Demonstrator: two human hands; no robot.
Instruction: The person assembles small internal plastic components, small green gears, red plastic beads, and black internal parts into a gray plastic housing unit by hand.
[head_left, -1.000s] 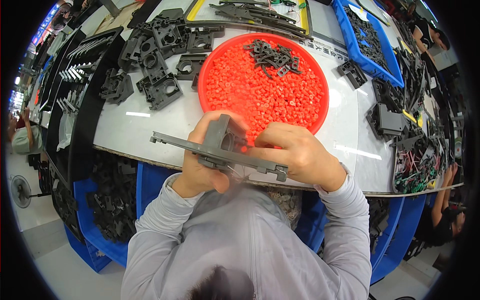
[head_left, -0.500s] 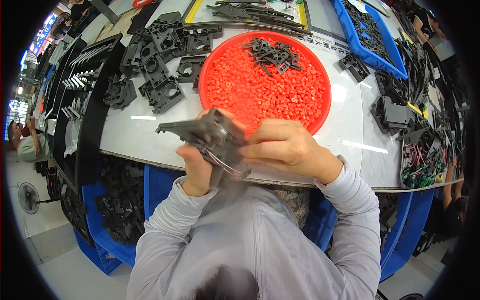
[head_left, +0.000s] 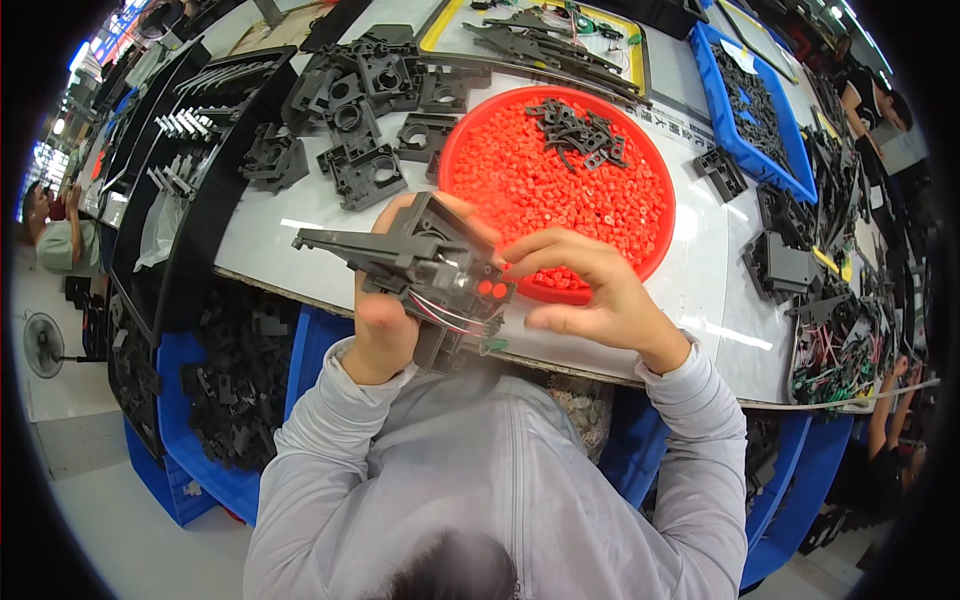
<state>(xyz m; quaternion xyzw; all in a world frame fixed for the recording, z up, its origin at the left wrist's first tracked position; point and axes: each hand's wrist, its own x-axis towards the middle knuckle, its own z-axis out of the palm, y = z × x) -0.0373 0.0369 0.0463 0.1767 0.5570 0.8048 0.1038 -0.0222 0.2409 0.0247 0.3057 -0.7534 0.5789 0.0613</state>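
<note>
My left hand (head_left: 385,325) is closed around a dark grey plastic housing (head_left: 430,255) with a long pointed arm to the left. Thin red and white wires (head_left: 437,312) run along its near side. Two small red caps (head_left: 492,289) show on the housing's right end. Just right of them is my right hand (head_left: 605,290), thumb and fingers apart and nothing visible between them; its fingertips are at the housing's edge, and touching or not I cannot tell. Behind sits a round red tray (head_left: 661,245) of small red caps (head_left: 590,225), with dark curved plastic pieces (head_left: 580,130) on top.
More dark housings (head_left: 362,175) lie on the white table left of the tray. A black rack (head_left: 215,160) stands at the far left. A blue bin (head_left: 795,165) of dark parts and wired parts (head_left: 840,350) are at right. Blue bins (head_left: 205,460) sit below the table edge.
My right hand has drawn back from the housing and its fingers have spread. Two red caps now show on the housing's end. The view has shifted slightly.
</note>
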